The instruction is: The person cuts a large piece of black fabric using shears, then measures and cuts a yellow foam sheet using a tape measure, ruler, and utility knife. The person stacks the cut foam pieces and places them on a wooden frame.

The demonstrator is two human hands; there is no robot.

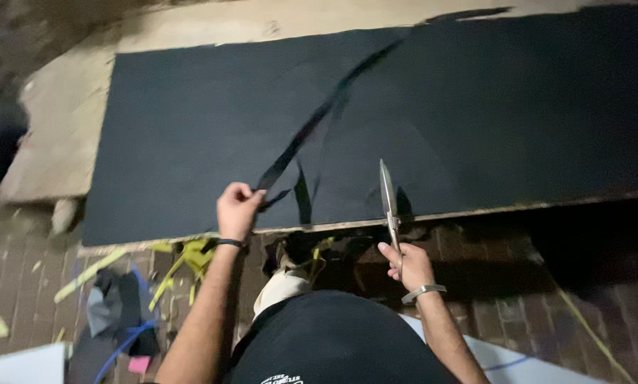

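the person stands over a big board covered with black sheet material (pixel 475 107), its near edge just ahead of both hands. the left hand (pixel 237 206) is closed, fingers pinched around the near end of a long black strip (pixel 319 117) that runs away from the hand, up and to the right across the sheet; the strip looks lifted and pulled taut, which i'd judge is to keep the cut-off piece clear of the surface and out of the blades' way. a short loose tail of the same black stuff hangs just right of that hand. the right hand (pixel 408 267) sits below the board's edge, fingers wrapped shut around the handles of a pair of metal shears (pixel 388 195), whose blades point straight away from the hand and look closed or nearly so, tips resting over the sheet just past the edge. held like that, the tool lines up with the edge so it can bite into the sheet from the near side, i'd say. the strip's held end lies well to the left of the shears hand. down to the left of the left forearm, on the brick floor (pixel 13 284), lie yellow scraps (pixel 184 259), a dark cloth heap (pixel 116 302) and a blue cord (pixel 130 341). a wristband shows on each wrist.
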